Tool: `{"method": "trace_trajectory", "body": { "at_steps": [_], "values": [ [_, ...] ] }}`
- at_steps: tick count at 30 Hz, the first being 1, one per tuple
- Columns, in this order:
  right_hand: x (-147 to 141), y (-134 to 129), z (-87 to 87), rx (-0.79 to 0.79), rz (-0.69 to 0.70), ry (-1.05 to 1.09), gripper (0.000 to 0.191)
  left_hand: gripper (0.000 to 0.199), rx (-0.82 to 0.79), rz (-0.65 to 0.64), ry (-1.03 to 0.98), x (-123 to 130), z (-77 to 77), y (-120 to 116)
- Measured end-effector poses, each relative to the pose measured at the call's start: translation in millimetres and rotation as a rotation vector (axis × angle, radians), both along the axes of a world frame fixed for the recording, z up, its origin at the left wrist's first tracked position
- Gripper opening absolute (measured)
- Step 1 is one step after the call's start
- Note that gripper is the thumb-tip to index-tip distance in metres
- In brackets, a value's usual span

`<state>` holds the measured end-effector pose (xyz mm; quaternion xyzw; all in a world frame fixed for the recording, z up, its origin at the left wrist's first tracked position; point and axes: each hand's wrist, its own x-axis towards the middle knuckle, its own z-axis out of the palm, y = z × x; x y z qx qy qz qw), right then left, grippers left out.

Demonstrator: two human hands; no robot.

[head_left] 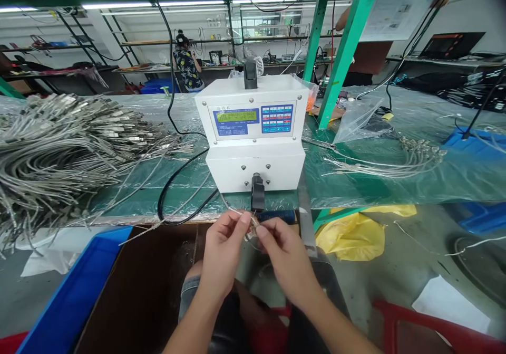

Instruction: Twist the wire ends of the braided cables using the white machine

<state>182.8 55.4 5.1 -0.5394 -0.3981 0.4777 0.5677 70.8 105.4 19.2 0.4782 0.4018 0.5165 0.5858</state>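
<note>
Cable workshop, benchtop machine [251, 132], wire bundles [67, 153]

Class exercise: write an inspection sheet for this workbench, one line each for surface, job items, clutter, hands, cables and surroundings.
Surface: green bench under clear plastic sheeting.
Job items: thin braided wire at a white benchtop wire machine with keypad and display.
Clutter: loose clear plastic bag right of the machine.
Hands: left hand and right hand both pinch the wire.
Cables: large braided-cable bundle left, smaller bundle right, black cord.
Surroundings: blue crate, yellow bag on the floor, co-worker at a far bench.
</note>
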Motion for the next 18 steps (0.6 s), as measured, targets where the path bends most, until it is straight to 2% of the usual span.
{"method": "trace_trajectory", "body": {
  "at_steps": [8,15,18],
  "values": [
    [-12,-11,8.0,0.034,-0.072,-0.181,0.024,0.025,-0.009,0.014,0.040,-8,1.2,-9],
    [-39,-45,0.6,0.013,0.109,-0.281,0.022,0.023,-0.096,0.049,0.123,-63,-7.3,-53],
    [-45,-56,-5.2,0.048,0.178,-0.305,0.023,0.020,-0.157,0.044,0.107,-78,-12.2,-73]
  ]
}}
